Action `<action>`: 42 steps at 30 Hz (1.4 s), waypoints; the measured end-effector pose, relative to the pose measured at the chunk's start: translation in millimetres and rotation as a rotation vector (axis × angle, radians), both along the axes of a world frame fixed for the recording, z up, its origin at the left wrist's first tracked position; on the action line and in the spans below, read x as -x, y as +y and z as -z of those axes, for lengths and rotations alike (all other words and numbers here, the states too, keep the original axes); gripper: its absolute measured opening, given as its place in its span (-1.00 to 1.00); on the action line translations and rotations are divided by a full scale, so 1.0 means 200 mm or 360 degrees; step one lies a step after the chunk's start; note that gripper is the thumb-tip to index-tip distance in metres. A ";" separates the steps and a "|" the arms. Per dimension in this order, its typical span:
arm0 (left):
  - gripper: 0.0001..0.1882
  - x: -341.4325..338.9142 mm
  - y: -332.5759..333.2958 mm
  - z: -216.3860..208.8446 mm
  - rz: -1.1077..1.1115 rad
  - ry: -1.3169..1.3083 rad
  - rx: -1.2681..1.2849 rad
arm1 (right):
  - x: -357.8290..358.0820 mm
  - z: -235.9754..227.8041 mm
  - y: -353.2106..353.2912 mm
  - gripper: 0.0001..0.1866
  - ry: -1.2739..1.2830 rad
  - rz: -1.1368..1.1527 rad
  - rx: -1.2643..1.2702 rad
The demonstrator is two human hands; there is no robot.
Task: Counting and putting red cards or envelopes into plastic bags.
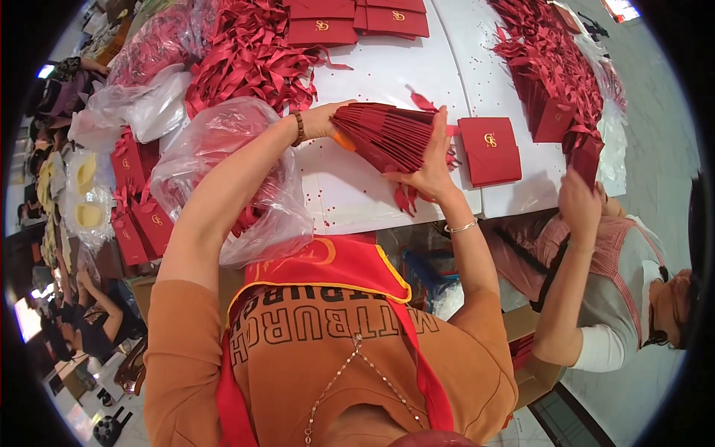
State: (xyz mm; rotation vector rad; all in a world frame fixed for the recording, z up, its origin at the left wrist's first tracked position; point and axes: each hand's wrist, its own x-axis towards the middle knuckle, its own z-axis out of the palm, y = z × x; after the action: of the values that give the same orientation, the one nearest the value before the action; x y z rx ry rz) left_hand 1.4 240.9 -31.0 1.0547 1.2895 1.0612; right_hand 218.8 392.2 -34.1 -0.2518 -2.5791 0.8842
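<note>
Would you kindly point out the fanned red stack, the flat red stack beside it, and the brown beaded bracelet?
Fanned red stack (391, 135), head view: its layered edges.
Flat red stack (490, 158), head view: its top face.
Brown beaded bracelet (299, 128), head view: its beads.

White table (387, 71) — red bags (490, 152), ribbons (249, 63)

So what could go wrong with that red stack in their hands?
The red stack is fanned out between the left hand and the right hand, so a few pieces might slip loose. The red ribbon sticking out beside it could snag. And the clear plastic bag bulges close to the left forearm, so the arm might drag it.
</note>
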 end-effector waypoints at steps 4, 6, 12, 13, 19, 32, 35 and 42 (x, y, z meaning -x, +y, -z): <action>-0.16 -0.01 0.02 0.00 0.0049 0.0052 0.0065 | 0.04 0.07 0.05 0.20 0.0042 -0.0049 0.0420; -0.10 -0.03 0.00 -0.03 0.0015 0.0050 0.0137 | 0.03 0.12 0.06 0.08 0.0187 -0.0023 0.0490; -0.32 -0.10 0.02 -0.11 -0.0619 -0.0089 -0.0265 | 0.04 0.08 0.02 0.17 0.0191 0.0039 0.0520; -0.35 -0.14 0.07 -0.14 -0.1016 -0.0628 -0.0130 | 0.05 0.07 0.01 0.20 0.0181 0.0067 0.0633; -0.37 -0.15 0.12 -0.13 -0.1245 -0.0649 -0.0292 | 0.06 0.13 -0.08 0.29 0.0229 0.0016 0.0390; -0.61 -0.03 0.12 -0.20 -0.0731 0.0673 -0.0051 | 0.17 0.07 -0.03 0.16 0.0148 0.0099 0.0471; -0.47 -0.15 0.16 -0.40 0.0017 0.1700 -0.0027 | 0.16 0.03 -0.02 0.22 0.0209 0.0142 0.0355; -0.25 -0.18 0.10 -0.29 0.0082 0.2398 -0.0110 | 0.15 -0.20 0.03 -0.01 0.0131 0.0192 -0.0051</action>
State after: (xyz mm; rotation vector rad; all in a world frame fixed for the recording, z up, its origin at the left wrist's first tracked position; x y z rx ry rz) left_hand 37.7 260.8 27.7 2.0458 2.3165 0.0809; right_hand 188.4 397.4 5.7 -0.3508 -2.4718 0.7923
